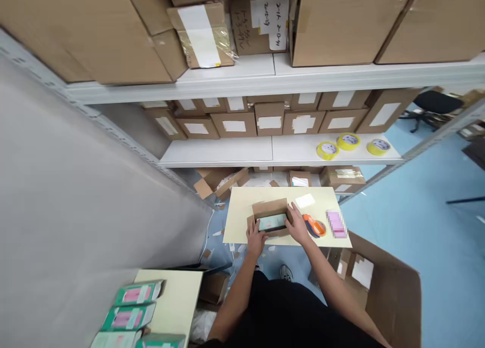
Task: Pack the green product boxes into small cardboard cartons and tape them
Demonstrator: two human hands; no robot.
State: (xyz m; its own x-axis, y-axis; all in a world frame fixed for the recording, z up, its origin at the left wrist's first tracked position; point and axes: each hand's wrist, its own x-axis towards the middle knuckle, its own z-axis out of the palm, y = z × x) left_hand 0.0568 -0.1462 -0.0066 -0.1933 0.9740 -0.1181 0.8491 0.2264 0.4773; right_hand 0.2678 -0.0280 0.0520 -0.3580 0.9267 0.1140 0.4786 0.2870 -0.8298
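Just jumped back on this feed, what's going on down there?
A person has both hands at a small open cardboard box on the pale table. The left hand is at its left end, the right hand at its right, and a pale green package lies inside. An orange tool sits right of the box, which is not yet closed.

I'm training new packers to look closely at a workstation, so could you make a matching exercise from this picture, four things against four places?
Things
1. Yellow tape rolls
2. Pale green box
3. Orange tape dispenser
4. Pink item

Places
A. Near the right-hand end of the table
B. Inside the open carton
C. On a white shelf
D. Just right of the right hand

Pairs: 1-C, 2-B, 3-D, 4-A
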